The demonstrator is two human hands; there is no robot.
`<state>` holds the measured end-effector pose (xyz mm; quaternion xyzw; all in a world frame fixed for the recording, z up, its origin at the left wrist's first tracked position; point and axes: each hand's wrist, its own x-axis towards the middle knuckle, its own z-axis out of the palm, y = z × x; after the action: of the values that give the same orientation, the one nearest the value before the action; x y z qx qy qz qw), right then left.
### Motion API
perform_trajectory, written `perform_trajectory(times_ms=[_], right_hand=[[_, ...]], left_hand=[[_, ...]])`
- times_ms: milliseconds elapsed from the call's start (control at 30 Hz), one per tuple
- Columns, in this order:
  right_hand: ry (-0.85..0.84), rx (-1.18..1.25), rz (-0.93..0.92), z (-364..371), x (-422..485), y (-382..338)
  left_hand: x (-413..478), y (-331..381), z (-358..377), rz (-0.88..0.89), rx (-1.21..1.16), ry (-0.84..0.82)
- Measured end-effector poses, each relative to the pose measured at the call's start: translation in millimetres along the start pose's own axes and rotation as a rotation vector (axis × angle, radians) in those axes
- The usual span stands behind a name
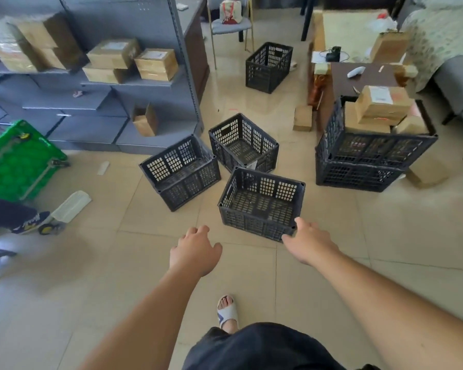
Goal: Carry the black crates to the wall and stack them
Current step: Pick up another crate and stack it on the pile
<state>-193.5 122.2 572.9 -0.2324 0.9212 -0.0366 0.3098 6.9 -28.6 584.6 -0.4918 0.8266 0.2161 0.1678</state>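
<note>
Matt black plastic crates [262,202] on glossy floor tiles [118,263].

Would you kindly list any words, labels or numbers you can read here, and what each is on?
Nothing is legible.
Shipping label on the cardboard box in the top stacked crate: too blurred.
Labels on the shelf boxes: too blurred.
White tag on the rear crate of the three: too small.

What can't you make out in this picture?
Head view:
- Lower crate: contents hidden by the parcel-filled crate stacked on it.
- Green cart: cut off by the left edge.
- Shelf box labels: too small and blurred.
- Right hand: whether it touches the nearest crate is unclear.
</note>
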Motion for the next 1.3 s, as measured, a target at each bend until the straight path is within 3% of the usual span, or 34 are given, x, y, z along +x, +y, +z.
perform_trajectory(times_ms=[233, 500, 867, 1300], right_hand=[[0.015, 0.142, 0.106, -14.4, 60.4, -50.5], [-0.012, 0.244, 0.299, -42.6, 152.2, -31.9], [-0.073, 0.389, 0.350, -79.4, 298.8, -17.4], [-0.096, 0.444, 0.576, -60.6, 448.0, -54.0]], left_hand=[[110.0, 17.1, -60.7, 0.134, 0.082, -0.041], [211.9, 75.8, -79.8, 0.201, 0.155, -0.116], [328.1, 148.3, -96.2, 0.096, 0.107, -0.198], [508.9, 143.9, -62.7, 0.061, 0.067, -0.406]])
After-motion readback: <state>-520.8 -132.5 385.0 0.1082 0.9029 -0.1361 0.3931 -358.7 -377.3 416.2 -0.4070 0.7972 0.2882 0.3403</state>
